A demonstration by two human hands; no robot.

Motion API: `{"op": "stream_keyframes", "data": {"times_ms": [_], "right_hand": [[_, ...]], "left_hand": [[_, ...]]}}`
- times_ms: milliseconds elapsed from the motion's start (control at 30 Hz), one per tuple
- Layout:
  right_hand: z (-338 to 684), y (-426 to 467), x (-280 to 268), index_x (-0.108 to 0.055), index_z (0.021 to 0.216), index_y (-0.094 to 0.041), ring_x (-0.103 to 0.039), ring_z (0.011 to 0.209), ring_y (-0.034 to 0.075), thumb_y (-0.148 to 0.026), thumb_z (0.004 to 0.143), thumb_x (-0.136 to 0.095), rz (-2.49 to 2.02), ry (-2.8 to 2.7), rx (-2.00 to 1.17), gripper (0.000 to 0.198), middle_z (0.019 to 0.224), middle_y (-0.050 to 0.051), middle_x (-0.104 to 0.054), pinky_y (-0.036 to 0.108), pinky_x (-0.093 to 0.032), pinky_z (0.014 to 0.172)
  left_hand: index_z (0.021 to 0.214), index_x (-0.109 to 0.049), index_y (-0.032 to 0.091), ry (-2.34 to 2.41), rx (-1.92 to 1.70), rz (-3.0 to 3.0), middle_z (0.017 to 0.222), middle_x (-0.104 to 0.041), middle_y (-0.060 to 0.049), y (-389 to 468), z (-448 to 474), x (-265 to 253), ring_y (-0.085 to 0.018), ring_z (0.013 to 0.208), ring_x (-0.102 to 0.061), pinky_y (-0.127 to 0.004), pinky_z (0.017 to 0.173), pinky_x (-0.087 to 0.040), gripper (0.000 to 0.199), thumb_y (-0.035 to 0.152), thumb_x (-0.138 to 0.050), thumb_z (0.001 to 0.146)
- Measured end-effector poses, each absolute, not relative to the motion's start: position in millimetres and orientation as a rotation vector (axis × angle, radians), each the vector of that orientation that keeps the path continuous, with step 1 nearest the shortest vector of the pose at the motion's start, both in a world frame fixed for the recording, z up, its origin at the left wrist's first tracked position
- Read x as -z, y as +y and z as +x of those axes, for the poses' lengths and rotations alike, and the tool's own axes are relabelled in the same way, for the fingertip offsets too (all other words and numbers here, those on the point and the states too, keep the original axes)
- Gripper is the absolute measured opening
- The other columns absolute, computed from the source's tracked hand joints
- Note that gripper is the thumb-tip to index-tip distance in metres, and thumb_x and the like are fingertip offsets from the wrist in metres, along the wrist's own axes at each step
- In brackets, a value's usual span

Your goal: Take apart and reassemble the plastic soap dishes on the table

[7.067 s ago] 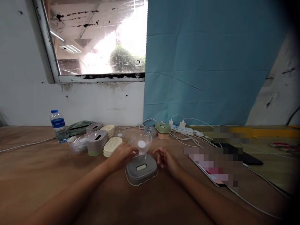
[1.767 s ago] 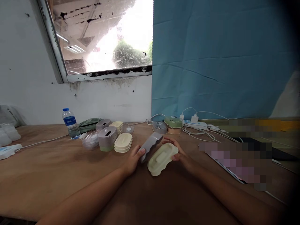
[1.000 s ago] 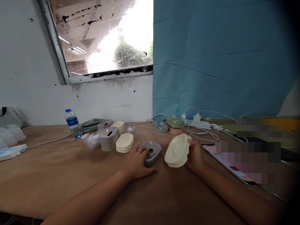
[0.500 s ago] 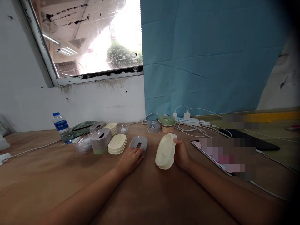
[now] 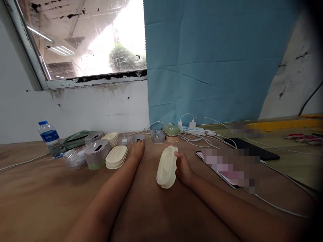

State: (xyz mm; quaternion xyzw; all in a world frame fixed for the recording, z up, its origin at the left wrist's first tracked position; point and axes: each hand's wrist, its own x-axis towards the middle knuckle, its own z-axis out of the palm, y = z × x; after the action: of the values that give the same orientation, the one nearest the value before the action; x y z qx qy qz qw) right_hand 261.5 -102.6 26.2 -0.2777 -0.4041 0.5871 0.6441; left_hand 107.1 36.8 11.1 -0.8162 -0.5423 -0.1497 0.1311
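In my right hand [image 5: 185,168] is a cream oval plastic piece with a raised middle and wavy rim [image 5: 167,168], held tilted above the table. My right thumb is on its edge, and fingertips show behind its top. Farther back, my left hand [image 5: 138,148] is closed at the front of a grey oval piece [image 5: 138,137], which it partly hides. Left of that hand are a clear plastic container [image 5: 124,139] and a stack of cream oval pieces [image 5: 116,156]. A grey slotted box with a green base [image 5: 97,154] stands beside the stack.
A water bottle [image 5: 51,139], green pouch [image 5: 78,138] and clear containers [image 5: 75,158] are at left. Grey [image 5: 157,136] and green-topped [image 5: 171,129] boxes stand at the back. A power strip [image 5: 194,130], white cables and a phone [image 5: 219,168] lie right.
My left hand has moved away from me, and the grey oval piece now sits farther back beside the clear container. The right hand still holds the cream piece. The view has turned slightly right.
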Motion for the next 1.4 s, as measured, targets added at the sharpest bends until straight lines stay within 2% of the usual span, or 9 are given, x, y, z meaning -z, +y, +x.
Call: {"op": "stream_keyframes", "data": {"times_ms": [400,533,700,833,933,1000,1100,1300,1400], "right_hand": [[261.0,-100.1,-20.7,-0.049,0.107,-0.026,-0.060,0.076,0.023,-0.040,0.062,-0.049,-0.631,-0.962,-1.407,0.047,0.088,0.000,-0.064,0.031,-0.045,0.063],[260.5,-99.0,-19.0,-0.048,0.108,-0.026,-0.060,0.074,0.023,-0.039,0.062,-0.050,-0.631,-0.962,-1.410,0.047,0.088,0.001,-0.063,0.032,-0.045,0.061],[263.2,-95.6,-18.6,-0.051,0.102,-0.026,-0.059,0.073,0.021,-0.035,0.064,-0.049,-0.592,-0.937,-1.343,0.039,0.082,-0.001,-0.062,0.031,-0.044,0.062],[268.5,-89.2,-18.0,-0.052,0.095,-0.030,-0.056,0.068,0.018,-0.028,0.063,-0.052,-0.552,-0.869,-1.220,0.032,0.070,-0.006,-0.057,0.027,-0.042,0.061],[270.0,-86.8,-16.8,-0.051,0.094,-0.030,-0.053,0.064,0.016,-0.027,0.064,-0.053,-0.553,-0.844,-1.197,0.031,0.067,-0.007,-0.055,0.026,-0.040,0.058],[268.6,-87.8,-16.8,-0.051,0.094,-0.030,-0.052,0.063,0.015,-0.027,0.064,-0.053,-0.546,-0.856,-1.208,0.030,0.066,-0.007,-0.054,0.026,-0.040,0.058],[264.6,-91.8,-18.4,-0.051,0.089,-0.029,-0.051,0.062,0.015,-0.026,0.063,-0.054,-0.527,-0.898,-1.231,0.027,0.067,-0.007,-0.054,0.026,-0.040,0.058],[262.2,-94.1,-19.2,-0.050,0.087,-0.030,-0.052,0.064,0.015,-0.029,0.063,-0.058,-0.542,-0.894,-1.254,0.025,0.068,-0.007,-0.055,0.025,-0.042,0.059],[263.9,-92.9,-18.6,-0.051,0.088,-0.030,-0.053,0.065,0.013,-0.028,0.064,-0.060,-0.540,-0.898,-1.284,0.026,0.071,-0.007,-0.056,0.024,-0.043,0.061]], "left_hand": [[0.103,-0.049,0.009,-1.698,0.539,-2.347,0.101,-0.057,-0.017,62.9,108.2,-12.1,-0.023,0.096,-0.053,-0.035,0.082,-0.038,0.025,0.008,-0.034,0.083],[0.101,-0.049,0.009,-1.692,0.658,-2.374,0.104,-0.055,-0.017,56.2,112.3,-16.9,-0.024,0.101,-0.048,-0.037,0.087,-0.034,0.022,0.011,-0.039,0.081],[0.107,-0.044,0.012,-1.590,0.908,-2.447,0.112,-0.052,-0.011,12.1,123.2,-26.8,-0.018,0.107,-0.045,-0.030,0.090,-0.034,0.025,0.020,-0.038,0.084],[0.093,-0.050,0.016,-1.359,1.204,-2.719,0.095,-0.058,-0.004,-52.6,119.9,-46.8,-0.012,0.090,-0.054,-0.023,0.079,-0.041,0.026,0.026,-0.026,0.089],[0.086,-0.054,0.018,-1.086,1.265,-3.104,0.085,-0.061,-0.001,-94.7,109.4,-62.8,-0.013,0.082,-0.056,-0.024,0.075,-0.043,0.017,0.029,-0.040,0.083],[0.088,-0.054,0.018,-1.100,1.263,-3.157,0.082,-0.061,-0.001,-110.7,102.4,-68.5,-0.013,0.078,-0.057,-0.025,0.073,-0.045,0.016,0.028,-0.051,0.076],[0.087,-0.056,0.018,-1.136,1.233,-3.215,0.080,-0.063,-0.002,-118.1,95.1,-69.7,-0.013,0.075,-0.058,-0.026,0.071,-0.047,0.017,0.027,-0.055,0.073],[0.105,-0.047,0.021,-1.408,1.374,-3.223,0.079,-0.064,-0.001,-118.1,90.9,-69.7,-0.014,0.072,-0.060,-0.027,0.067,-0.050,0.047,0.029,-0.067,0.062],[0.099,-0.046,0.022,-1.467,1.416,-3.223,0.076,-0.063,0.000,-116.7,89.8,-71.8,-0.013,0.068,-0.060,-0.025,0.062,-0.048,0.044,0.025,-0.068,0.061]]}}
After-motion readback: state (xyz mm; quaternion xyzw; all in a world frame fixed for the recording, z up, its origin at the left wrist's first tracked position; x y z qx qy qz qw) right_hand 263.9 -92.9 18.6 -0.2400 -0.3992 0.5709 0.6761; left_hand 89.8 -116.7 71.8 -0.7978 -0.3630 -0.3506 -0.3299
